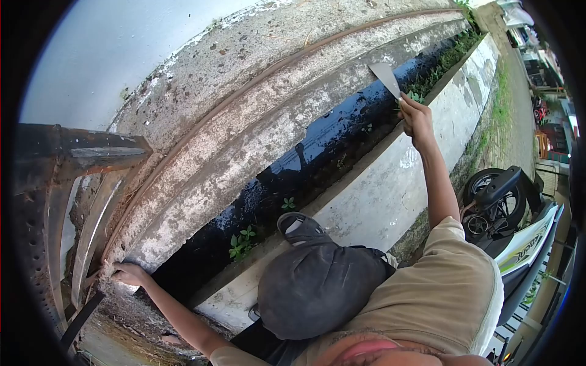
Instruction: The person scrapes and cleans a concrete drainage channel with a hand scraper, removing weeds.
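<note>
Concrete ledge (232, 168), rough and patchy, runs along one side of the wet, dark ditch (317, 144). A low white wall (372, 183) runs along the ditch's other side, and a motorbike (530, 236) stands past that wall, away from the ditch. The person's left hand (129, 274) is on the ledge near one end of the ditch, fingers bent; one cannot tell if it grips. Farther along the ditch, the right hand (417, 123) is closed around the handle of a scraper (386, 79), its flat blade reaching across to the ledge.
</note>
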### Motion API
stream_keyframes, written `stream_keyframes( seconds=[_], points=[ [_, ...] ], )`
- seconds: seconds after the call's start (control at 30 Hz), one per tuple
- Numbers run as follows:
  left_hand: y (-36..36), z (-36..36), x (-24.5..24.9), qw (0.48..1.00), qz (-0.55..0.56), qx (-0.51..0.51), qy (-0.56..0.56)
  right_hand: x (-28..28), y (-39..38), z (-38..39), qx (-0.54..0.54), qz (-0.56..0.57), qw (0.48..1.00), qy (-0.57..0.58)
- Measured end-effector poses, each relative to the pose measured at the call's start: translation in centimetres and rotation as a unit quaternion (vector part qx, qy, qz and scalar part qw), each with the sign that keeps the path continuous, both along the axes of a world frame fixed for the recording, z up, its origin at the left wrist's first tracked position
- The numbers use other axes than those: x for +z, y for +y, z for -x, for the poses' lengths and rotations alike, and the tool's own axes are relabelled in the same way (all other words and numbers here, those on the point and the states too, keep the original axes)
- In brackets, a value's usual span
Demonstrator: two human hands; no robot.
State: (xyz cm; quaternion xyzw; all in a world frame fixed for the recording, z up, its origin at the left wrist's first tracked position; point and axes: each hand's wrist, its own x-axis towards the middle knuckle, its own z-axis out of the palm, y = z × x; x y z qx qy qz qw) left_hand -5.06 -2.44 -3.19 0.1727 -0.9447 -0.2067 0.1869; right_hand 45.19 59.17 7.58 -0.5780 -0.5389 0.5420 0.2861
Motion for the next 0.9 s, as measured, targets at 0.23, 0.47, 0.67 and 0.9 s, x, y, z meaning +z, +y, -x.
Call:
stream_keyframes(
  seconds=[0.23, 0.47, 0.67, 0.9],
  points=[
    [0.0, -0.1, 0.5, 0.999, -0.026, 0.014, -0.025, 1.3, -1.1, 0.5, 0.021, 0.081, 0.996, -0.036],
    [0.7, -0.2, 0.7, 1.000, -0.021, 0.018, -0.012, 1.4, -1.3, -0.3, 0.019, 0.052, 0.996, -0.069],
    [0.3, 0.4, 0.5, 0.999, -0.030, 0.018, -0.027, 0.3, 0.3, -1.2, -0.013, 0.027, 1.000, -0.005],
    [-0.5, 0.6, 0.0, 0.999, -0.020, 0.018, -0.018, -4.2, 14.3, -8.4, -0.198, -0.118, 0.972, 0.038]
  ],
)
